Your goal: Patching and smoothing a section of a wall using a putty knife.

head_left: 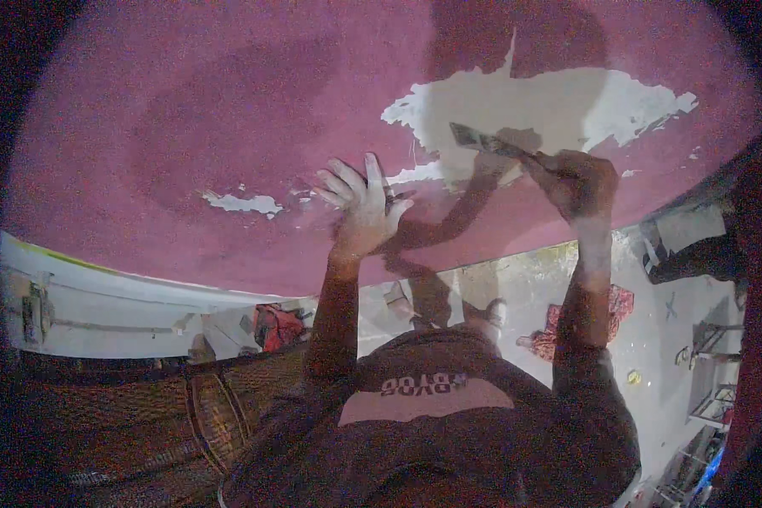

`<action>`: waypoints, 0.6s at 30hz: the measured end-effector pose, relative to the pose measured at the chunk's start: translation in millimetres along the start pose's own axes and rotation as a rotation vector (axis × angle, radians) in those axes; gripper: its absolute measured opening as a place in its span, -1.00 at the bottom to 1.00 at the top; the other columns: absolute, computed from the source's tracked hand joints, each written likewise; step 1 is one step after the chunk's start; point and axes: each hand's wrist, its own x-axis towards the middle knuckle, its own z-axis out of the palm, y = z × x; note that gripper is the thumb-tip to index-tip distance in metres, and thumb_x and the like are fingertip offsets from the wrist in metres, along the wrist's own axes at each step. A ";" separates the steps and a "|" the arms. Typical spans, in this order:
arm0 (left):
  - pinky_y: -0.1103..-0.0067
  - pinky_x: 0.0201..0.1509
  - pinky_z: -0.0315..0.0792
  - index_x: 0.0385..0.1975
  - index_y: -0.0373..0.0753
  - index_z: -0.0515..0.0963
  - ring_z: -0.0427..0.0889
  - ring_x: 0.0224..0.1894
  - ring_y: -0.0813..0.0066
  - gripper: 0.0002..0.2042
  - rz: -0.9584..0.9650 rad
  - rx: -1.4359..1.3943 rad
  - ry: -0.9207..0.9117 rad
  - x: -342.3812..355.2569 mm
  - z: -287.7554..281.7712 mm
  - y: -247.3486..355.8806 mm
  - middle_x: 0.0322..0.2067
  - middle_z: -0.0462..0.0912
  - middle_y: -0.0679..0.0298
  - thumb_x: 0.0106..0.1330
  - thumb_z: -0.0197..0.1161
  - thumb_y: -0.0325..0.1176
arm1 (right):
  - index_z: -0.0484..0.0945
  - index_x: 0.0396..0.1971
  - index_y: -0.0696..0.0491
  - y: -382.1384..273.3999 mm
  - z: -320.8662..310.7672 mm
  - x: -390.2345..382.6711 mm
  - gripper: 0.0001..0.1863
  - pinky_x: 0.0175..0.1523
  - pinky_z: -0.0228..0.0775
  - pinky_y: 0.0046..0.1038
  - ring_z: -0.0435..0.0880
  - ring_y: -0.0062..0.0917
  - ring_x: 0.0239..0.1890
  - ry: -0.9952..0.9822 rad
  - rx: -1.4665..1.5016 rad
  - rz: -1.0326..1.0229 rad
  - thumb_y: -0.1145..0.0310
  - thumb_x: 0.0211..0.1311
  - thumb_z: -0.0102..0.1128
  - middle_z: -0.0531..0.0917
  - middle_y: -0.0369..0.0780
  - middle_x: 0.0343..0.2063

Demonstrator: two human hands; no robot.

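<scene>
Step looks like scraping: R hand (580,182) grips scraper (467,135) over white patch (631,110) on pink wall (254,110); L hand (360,206) open, fingers spread, wall contact unclear. Next stroke prob. needs it flat at patch edge.

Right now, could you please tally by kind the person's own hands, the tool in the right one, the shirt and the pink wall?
Hands: 2 (left hand, right hand)
Scraper: 1
Shirt: 1
Wall: 1
Total: 5
</scene>
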 end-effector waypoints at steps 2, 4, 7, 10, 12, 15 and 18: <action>-0.42 0.05 -0.40 0.32 -0.38 -0.06 -0.38 0.17 -0.82 -0.09 0.001 0.012 -0.017 0.6 0.1 3.8 0.17 -0.33 -0.65 0.19 0.05 0.24 | 0.63 -0.58 0.11 9.0 13.4 -10.0 -0.80 -0.55 0.30 -0.57 0.56 -0.59 -0.66 0.116 0.171 -0.047 0.29 -0.03 0.42 0.59 -0.21 -0.66; -0.42 0.05 -0.40 0.31 -0.38 -0.06 -0.37 0.16 -0.83 -0.09 -0.039 -0.014 -0.068 3.0 2.6 5.9 0.16 -0.33 -0.66 0.18 0.05 0.25 | 0.63 -0.56 0.13 16.7 36.5 -23.0 -0.81 -0.55 0.29 -0.59 0.56 -0.61 -0.64 0.236 0.346 -0.084 0.35 -0.07 0.44 0.60 -0.22 -0.64; -0.43 0.03 -0.41 0.30 -0.46 -0.27 -0.51 0.15 -0.82 0.09 -0.088 0.068 -0.138 2.0 5.6 6.2 0.13 -0.47 -0.70 0.09 0.12 0.31 | 0.57 -0.56 0.11 31.3 71.7 -43.7 -0.86 -0.41 0.47 -0.53 0.63 -0.47 -0.55 0.148 1.096 0.403 0.40 -0.01 0.36 0.62 -0.28 -0.63; -0.41 0.05 -0.36 0.30 -0.40 -0.04 -0.34 0.16 -0.84 -0.08 -0.034 0.020 0.005 -0.5 7.3 5.2 0.15 -0.32 -0.70 0.17 0.05 0.25 | 0.57 -0.55 0.11 31.2 90.8 -60.4 -0.86 -0.11 0.48 -0.57 0.66 -0.52 -0.30 0.032 0.388 0.242 0.53 -0.10 0.42 0.64 -0.27 -0.59; -0.41 0.05 -0.34 0.29 -0.42 -0.02 -0.33 0.16 -0.83 -0.08 -0.021 0.019 -0.007 3.4 8.0 5.6 0.14 -0.30 -0.70 0.17 0.06 0.25 | 0.59 -0.53 0.12 4.2 112.1 -52.8 -0.84 -0.12 0.47 -0.60 0.64 -0.60 -0.31 0.267 1.707 0.646 0.55 -0.12 0.43 0.63 -0.27 -0.59; -0.41 0.04 -0.32 0.28 -0.44 0.00 -0.31 0.16 -0.83 -0.09 -0.006 0.028 -0.018 -0.6 7.6 7.1 0.14 -0.27 -0.71 0.17 0.08 0.23 | 0.49 -0.62 0.11 30.9 153.8 -71.2 -0.81 -0.35 0.37 -0.59 0.48 -0.67 -0.47 0.315 1.034 0.326 0.43 0.02 0.34 0.59 -0.29 -0.51; -0.41 0.04 -0.32 0.28 -0.43 -0.01 -0.33 0.16 -0.83 -0.10 0.005 0.038 0.027 -5.6 11.4 1.4 0.13 -0.26 -0.72 0.17 0.11 0.19 | 0.49 -0.58 0.17 68.6 114.6 -86.8 -0.85 -0.15 0.49 -0.49 0.57 -0.60 -0.34 -0.038 0.677 0.357 0.48 0.04 0.29 0.63 -0.19 -0.38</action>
